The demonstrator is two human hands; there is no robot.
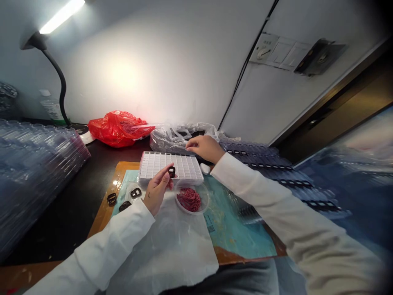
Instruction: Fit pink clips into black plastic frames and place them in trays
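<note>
A red bag (118,128) lies beside the desk lamp (52,49).

A lamp (61,16) in the upper left shines bright and makes a white glow on the wall (129,73). The edges look bent, blurry and darker.

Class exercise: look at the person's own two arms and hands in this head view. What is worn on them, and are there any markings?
Both arms wear long white sleeves that end at the wrists: the left sleeve and the right sleeve. The left hand and the right hand are bare, with no gloves. A small dark mark shows on the back of the left hand. No rings or watch can be made out.
</note>
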